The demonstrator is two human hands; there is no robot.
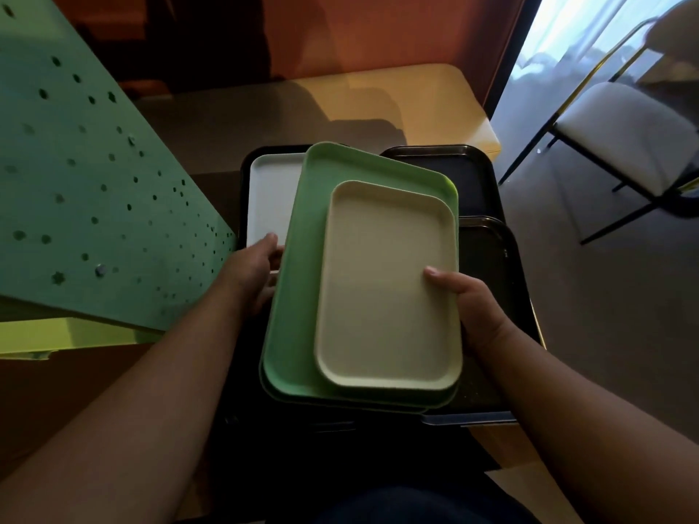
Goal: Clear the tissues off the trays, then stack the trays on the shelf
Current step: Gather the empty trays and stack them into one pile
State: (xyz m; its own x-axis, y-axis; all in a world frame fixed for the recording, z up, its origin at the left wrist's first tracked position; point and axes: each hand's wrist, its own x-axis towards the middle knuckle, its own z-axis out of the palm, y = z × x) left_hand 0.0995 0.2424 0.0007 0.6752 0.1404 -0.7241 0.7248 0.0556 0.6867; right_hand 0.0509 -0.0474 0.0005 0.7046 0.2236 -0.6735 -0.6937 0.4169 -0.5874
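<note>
Two bare forearms reach forward from the bottom edge. Left hand [261, 264] grips the left rim of a green tray [299, 296]. A smaller cream tray [382, 289] lies nested in it. Right hand [469, 304] clamps both trays' right edges, thumb on the cream tray. Dark trays [480, 236] lie beneath.

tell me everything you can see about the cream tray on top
The cream tray is the smallest and topmost: a pale rounded rectangle with a raised rim, matte and plastic-looking, empty with no tissue on it. It lies flat inside the larger green tray, set toward its right side and turned a little clockwise. The right hand grips its right edge, thumb on the inner surface. The left hand holds the green tray's left edge and does not touch the cream one.
</note>
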